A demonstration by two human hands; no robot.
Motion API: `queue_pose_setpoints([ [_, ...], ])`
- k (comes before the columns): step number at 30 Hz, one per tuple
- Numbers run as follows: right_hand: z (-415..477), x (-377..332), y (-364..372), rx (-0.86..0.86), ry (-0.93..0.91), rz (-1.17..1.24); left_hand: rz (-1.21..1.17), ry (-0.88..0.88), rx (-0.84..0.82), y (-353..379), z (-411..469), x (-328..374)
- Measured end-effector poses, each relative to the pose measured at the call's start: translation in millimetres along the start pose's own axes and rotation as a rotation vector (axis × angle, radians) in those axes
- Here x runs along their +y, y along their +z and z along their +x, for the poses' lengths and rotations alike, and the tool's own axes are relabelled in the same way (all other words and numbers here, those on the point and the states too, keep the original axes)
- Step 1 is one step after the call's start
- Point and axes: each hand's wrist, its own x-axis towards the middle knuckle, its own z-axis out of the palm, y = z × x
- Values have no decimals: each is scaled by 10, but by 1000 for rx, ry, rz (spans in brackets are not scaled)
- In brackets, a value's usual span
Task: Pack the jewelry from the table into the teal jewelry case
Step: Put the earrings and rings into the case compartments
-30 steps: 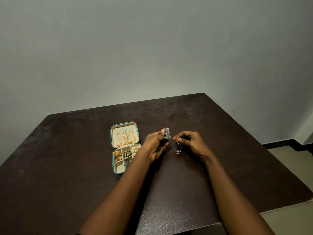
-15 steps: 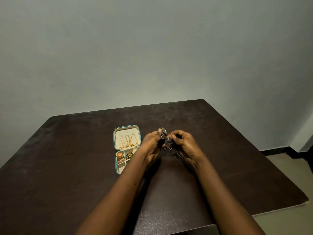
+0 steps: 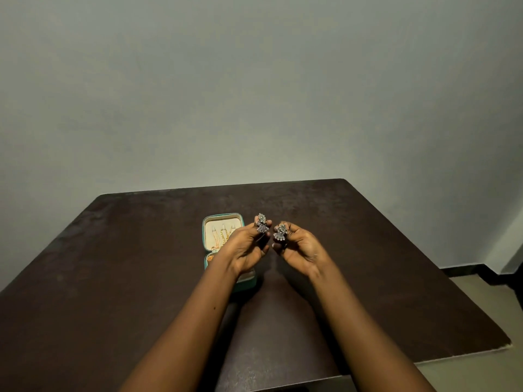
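Earring [image 3: 262, 223] pinched in my left hand [image 3: 244, 247], twin [image 3: 280, 233] in right hand [image 3: 301, 246], near case [image 3: 223, 215]; likely pairing them for packing.

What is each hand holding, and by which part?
Left hand pinches one silver earring, right hand the other earring, both at fingertips; exact part too small to tell.

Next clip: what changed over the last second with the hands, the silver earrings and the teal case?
The left hand and right hand, bunched together half a second ago, have parted and turned palms toward the camera, the left still pinching one ornate silver earring, the right its matching silver earring. The open teal jewelry case stays put on the dark brown table.
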Motion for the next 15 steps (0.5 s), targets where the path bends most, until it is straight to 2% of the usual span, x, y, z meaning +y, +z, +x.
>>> queue_pose_setpoints([
  [5, -51, 77, 172, -10, 53, 43, 39, 24, 33, -122, -126, 73],
  [11, -157, 154, 457, -22, 87, -81, 162, 73, 55, -397, -313, 181],
  [15, -156, 298, 604, 34, 137, -187, 177, 83, 111, -649, -451, 200],
])
